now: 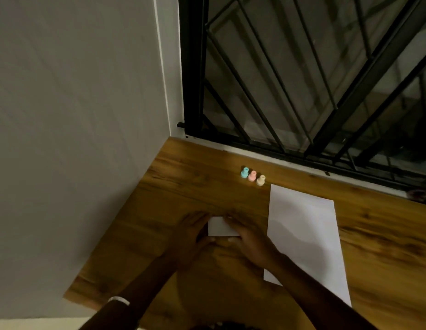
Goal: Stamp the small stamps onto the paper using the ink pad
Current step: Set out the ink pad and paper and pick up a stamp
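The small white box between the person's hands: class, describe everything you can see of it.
The small white box is a flat, plain rectangle, probably the ink pad case, though no ink or label shows. It appears closed and lies on the wooden table, left of the paper sheet and nearer than the three stamps. The left hand grips its left side and the right hand its right, thumbs at its near edge. Its material is unclear in the dim, blurred view.

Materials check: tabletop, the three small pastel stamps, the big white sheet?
Brown wooden tabletop: wood or wood-look laminate, visible grain, slight sheen. Three small pastel stamps, blue, pink, cream: probably matte moulded plastic; too small to confirm. Large white sheet: thin matte paper, lying flat.
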A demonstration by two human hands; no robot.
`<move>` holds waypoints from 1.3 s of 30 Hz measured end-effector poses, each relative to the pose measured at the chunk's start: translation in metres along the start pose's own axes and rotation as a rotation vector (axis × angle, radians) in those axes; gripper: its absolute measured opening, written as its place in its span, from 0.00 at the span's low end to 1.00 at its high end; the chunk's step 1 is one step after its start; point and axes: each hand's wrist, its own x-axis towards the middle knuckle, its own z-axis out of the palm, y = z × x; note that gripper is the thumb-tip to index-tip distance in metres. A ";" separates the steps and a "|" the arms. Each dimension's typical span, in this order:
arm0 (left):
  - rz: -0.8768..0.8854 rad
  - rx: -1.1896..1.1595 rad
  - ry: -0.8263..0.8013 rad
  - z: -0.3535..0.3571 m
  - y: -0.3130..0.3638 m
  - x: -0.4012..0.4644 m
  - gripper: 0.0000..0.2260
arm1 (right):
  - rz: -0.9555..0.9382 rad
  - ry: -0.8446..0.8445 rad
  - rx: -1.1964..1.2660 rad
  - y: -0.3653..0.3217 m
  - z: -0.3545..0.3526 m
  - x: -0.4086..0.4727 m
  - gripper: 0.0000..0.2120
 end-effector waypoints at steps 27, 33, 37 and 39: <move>-0.259 -0.197 0.218 -0.001 0.008 0.042 0.17 | 0.106 0.150 0.061 0.014 -0.018 0.083 0.14; -0.264 -0.124 0.234 0.001 0.008 0.043 0.17 | 0.109 0.158 0.022 0.016 -0.017 0.080 0.14; -0.275 -0.119 0.260 0.002 0.007 0.043 0.17 | 0.131 0.275 -0.079 0.029 -0.032 0.072 0.13; -0.288 -0.141 0.273 0.002 0.007 0.043 0.16 | 0.233 0.380 -0.118 0.041 -0.047 0.073 0.16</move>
